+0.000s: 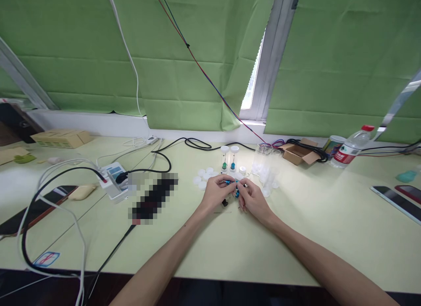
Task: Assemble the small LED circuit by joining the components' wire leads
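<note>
— Both hands pinch one small blue metal piece at the middle of the frame?
— Yes. Left hand and right hand close their fingertips on it, probably to keep it steady. Two clear tubes with white caps stand just above.

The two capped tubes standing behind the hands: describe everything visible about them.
The two capped tubes stand upright, side by side, on the pale green table, just beyond the left hand and right hand. Each looks like clear plastic with a white round cap on top. The left one holds a green piece near its base, the right one a blue piece. Loose white caps lie nearby on the left. Neither hand touches the tubes.
</note>
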A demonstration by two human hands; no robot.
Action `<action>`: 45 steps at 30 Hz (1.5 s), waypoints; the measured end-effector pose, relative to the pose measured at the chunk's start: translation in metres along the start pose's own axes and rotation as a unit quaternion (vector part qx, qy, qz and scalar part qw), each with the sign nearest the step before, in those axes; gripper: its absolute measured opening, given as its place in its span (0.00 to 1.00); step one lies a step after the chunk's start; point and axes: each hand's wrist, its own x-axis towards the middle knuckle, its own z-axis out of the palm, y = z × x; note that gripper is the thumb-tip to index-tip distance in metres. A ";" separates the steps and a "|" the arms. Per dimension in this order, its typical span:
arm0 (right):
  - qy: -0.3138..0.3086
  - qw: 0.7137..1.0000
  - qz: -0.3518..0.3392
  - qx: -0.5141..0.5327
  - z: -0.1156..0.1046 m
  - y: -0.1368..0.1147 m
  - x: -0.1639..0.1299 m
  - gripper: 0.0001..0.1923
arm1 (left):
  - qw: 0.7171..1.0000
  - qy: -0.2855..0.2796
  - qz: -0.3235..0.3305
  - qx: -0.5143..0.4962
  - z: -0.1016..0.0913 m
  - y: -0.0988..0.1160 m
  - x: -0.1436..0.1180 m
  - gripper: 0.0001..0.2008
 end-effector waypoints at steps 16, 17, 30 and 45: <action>0.029 0.999 -0.003 -0.044 0.001 0.001 0.001 0.25 | 0.999 -0.026 0.038 0.016 0.002 0.002 -0.001 0.09; 0.030 0.999 0.000 -0.042 0.001 0.000 0.001 0.24 | 0.999 -0.022 0.039 0.013 0.002 0.001 -0.001 0.10; 0.007 1.000 0.000 0.001 0.002 -0.003 0.000 0.18 | 1.000 -0.005 0.011 -0.023 0.000 -0.001 0.000 0.10; 0.037 0.998 -0.007 -0.045 0.002 0.001 0.001 0.25 | 0.999 -0.037 0.024 -0.014 0.000 -0.001 0.002 0.16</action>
